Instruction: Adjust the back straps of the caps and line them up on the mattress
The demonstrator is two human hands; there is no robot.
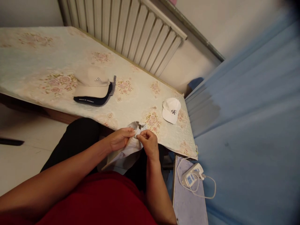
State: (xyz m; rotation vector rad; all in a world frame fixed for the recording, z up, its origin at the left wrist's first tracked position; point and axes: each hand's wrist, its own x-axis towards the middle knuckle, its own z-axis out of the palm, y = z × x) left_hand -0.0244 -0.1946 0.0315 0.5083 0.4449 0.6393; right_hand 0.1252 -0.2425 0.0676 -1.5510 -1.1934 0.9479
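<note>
A pale baseball cap is held over my lap, close to the table's front edge. My left hand pinches it from the left, thumb and fingers closed on the cloth. My right hand is closed on the opposite side, with thumb and fingertips by the strap. A small dark metal-looking buckle shows just above the fingertips. Part of the cap is hidden behind my hands. A white cap with black letters lies on the table to the right. Stacked beige and dark caps lie on the left.
A floral cloth covers the table, which runs along a wall with a radiator. Blue curtains hang on the right. A white power strip with a looped cable rests on a small side surface.
</note>
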